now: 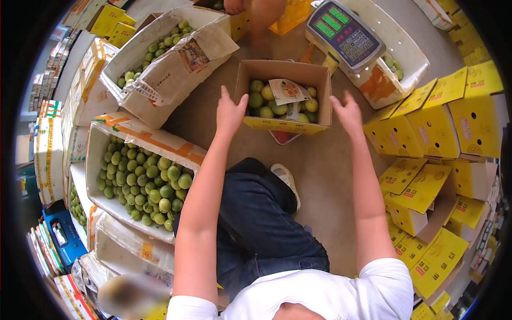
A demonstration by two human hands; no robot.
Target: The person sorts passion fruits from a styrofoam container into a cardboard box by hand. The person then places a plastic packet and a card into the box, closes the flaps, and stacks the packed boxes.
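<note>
A yellow cardboard box (288,126) with open top stands in front of me, holding round green-yellow fruit (266,111) and a printed paper card (288,91). My left hand (231,112) is at the box's left wall, fingers stretched out and thumb by the edge. On the other side, my right hand (349,113) is open too, slightly blurred, its thumb close to the right wall. Whether either thumb touches the cardboard I cannot tell. Beneath the box a bit of a red-and-silver object (284,137) shows. A digital scale display (344,32) with green readouts stands beyond, to the right.
Foam crates of green fruit stand at left (146,132) and upper left (128,101); another foam crate (408,42) is behind the display. Yellow cartons (426,128) are stacked along the right. Another person's hand (233,6) shows at the top.
</note>
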